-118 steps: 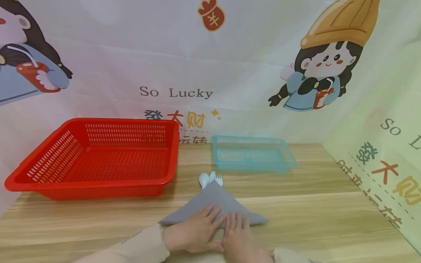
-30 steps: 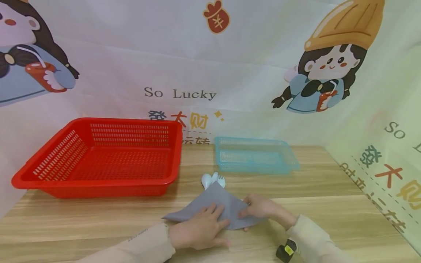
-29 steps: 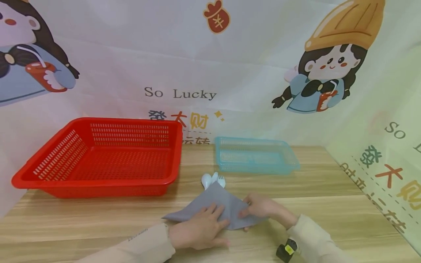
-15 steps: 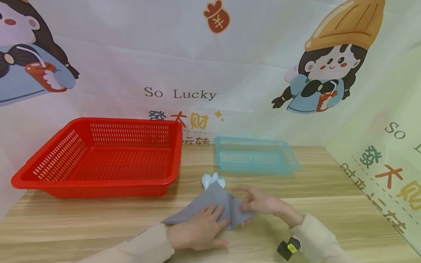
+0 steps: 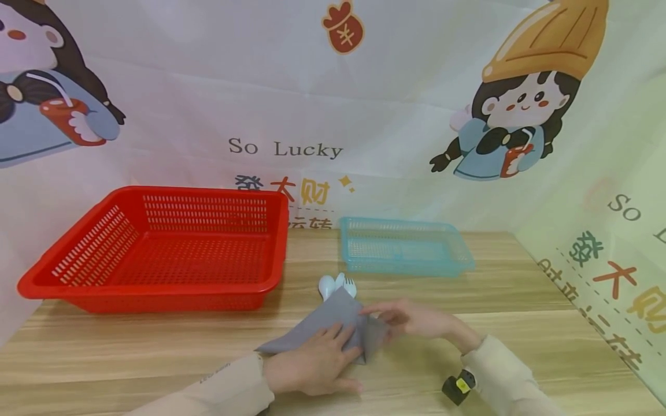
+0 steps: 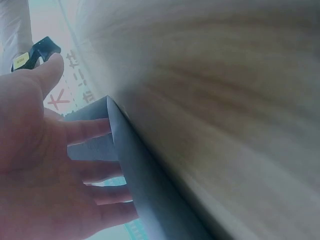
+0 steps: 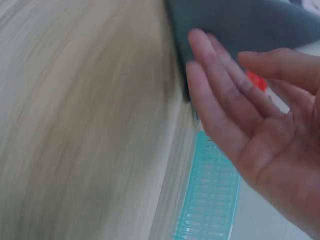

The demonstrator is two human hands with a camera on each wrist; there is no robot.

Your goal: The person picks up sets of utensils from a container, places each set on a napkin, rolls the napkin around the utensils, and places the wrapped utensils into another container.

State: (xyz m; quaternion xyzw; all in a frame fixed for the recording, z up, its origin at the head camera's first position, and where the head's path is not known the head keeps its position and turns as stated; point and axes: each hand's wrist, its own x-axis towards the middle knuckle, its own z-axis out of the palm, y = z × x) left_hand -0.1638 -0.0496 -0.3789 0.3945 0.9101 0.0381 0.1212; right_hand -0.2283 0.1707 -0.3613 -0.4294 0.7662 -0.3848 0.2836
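Observation:
A grey napkin (image 5: 322, 328), folded to a triangle, lies on the table with its peak pointing away. From under that peak stick out the heads of a white spoon (image 5: 326, 285), a knife (image 5: 340, 279) and a fork (image 5: 350, 286); their handles are hidden. My left hand (image 5: 312, 365) rests flat on the napkin's near middle, fingers spread. At the napkin's right side, my right hand (image 5: 413, 319) is against the turned-in right corner, a little blurred. In the right wrist view its fingers (image 7: 227, 95) are nearly straight beside the grey cloth (image 7: 225, 25), thumb apart from them.
To the left stands a large red plastic basket (image 5: 151, 292). A smaller light blue basket (image 5: 406, 269) sits at the back, right of centre. A printed curtain (image 5: 291, 104) hangs behind the wooden table (image 5: 520, 346). A black device with a yellow label (image 5: 458, 387) shows at my right wrist.
My right hand has gone from the napkin's near edge to its right corner, folding that corner inward to the left. The left hand stays pressed on the napkin.

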